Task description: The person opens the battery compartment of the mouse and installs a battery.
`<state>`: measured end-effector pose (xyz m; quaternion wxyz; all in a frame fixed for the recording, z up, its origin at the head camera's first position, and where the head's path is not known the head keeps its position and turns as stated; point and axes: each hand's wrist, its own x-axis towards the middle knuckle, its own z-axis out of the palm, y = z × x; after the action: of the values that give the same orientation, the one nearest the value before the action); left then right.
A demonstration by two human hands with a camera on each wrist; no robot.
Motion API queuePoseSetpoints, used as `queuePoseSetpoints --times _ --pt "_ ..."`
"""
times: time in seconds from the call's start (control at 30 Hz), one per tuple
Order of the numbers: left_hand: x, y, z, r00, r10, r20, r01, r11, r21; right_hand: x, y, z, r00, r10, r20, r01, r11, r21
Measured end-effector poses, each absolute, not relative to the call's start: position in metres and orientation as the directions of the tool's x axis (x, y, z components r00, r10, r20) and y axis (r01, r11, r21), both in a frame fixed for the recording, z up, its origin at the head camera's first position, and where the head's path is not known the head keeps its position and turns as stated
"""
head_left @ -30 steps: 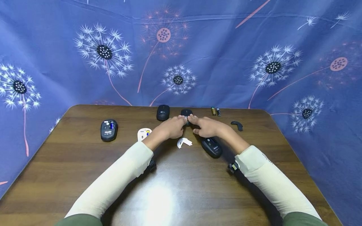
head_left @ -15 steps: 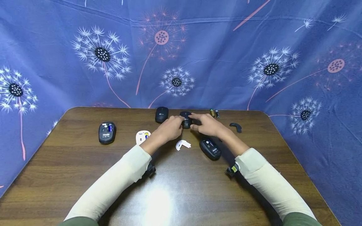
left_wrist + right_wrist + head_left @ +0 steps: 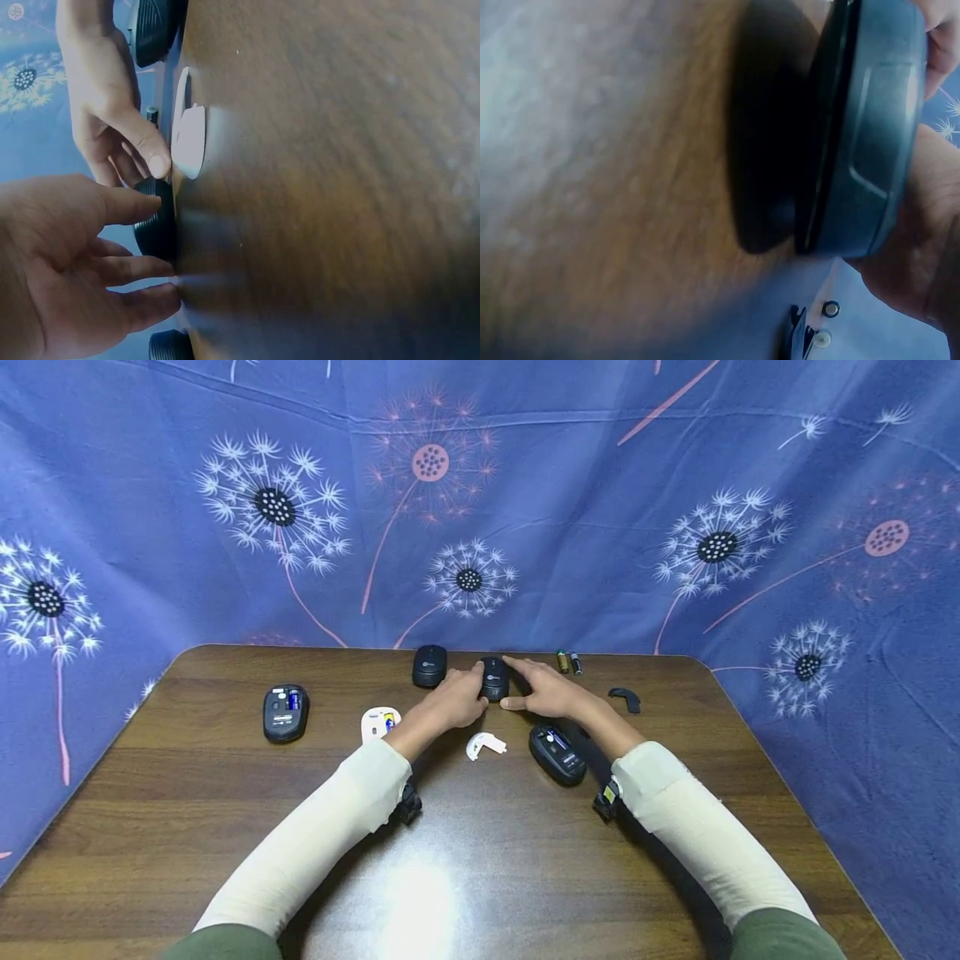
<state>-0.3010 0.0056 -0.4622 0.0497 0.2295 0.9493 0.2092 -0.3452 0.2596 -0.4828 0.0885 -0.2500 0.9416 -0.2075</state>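
Observation:
A black computer mouse (image 3: 495, 678) lies right side up at the back middle of the table, between both hands. My left hand (image 3: 455, 700) is at its left side; in the left wrist view the left thumb (image 3: 135, 205) touches the mouse (image 3: 155, 234), and the other fingers reach to the tabletop. On the other side, my right hand (image 3: 551, 689) has its thumb and forefinger extended around the mouse's right edge. The right thumb's tip is at the mouse in the left wrist view. An overturned black mouse (image 3: 557, 754) lies below the right hand, large in the right wrist view.
Left of my left hand stands another black mouse (image 3: 430, 666). An overturned black mouse (image 3: 286, 713) lies far left; an overturned white mouse (image 3: 379, 723) is partly behind my left wrist. A white cover (image 3: 485, 744), two batteries (image 3: 569, 662) and a black cover (image 3: 625, 699) lie about.
Both hands have parted from over the middle mouse to its two sides, uncovering its top. The other things on the table keep their places.

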Motion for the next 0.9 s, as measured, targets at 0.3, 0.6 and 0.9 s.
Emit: queuePoseSetpoints --times 0.3,0.6,0.9 --pt "-0.297 0.002 -0.460 -0.902 0.431 0.027 0.388 0.780 0.490 -0.321 0.250 -0.461 -0.842 -0.539 -0.002 -0.484 0.758 -0.437" --pt "-0.292 0.002 -0.459 -0.940 0.321 0.116 0.318 0.702 0.637 -0.268 0.224 -0.400 -0.884 -0.468 -0.020 -0.385 0.751 -0.536" --pt "-0.282 0.004 -0.462 -0.931 0.272 0.245 0.363 0.605 0.709 -0.254 0.219 -0.392 -0.930 -0.366 -0.015 -0.277 0.728 -0.627"
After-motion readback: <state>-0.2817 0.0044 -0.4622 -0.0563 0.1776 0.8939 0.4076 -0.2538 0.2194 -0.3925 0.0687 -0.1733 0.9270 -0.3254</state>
